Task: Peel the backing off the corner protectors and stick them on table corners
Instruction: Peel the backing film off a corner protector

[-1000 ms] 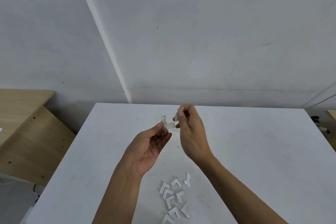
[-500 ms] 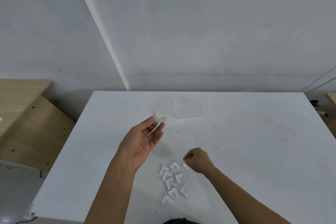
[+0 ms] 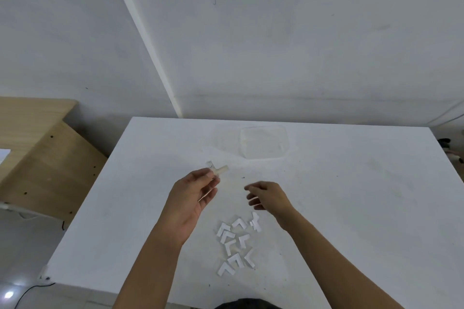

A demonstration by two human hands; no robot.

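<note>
Corner protector (image 3: 218, 170) — clear, soft-looking, L-shaped — pinched in left hand (image 3: 193, 193).

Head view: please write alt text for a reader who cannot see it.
A left hand pinches a clear corner protector above a white table, and the empty right hand hovers beside it. Near the person, white L-shaped pieces lie in a pile.
</note>
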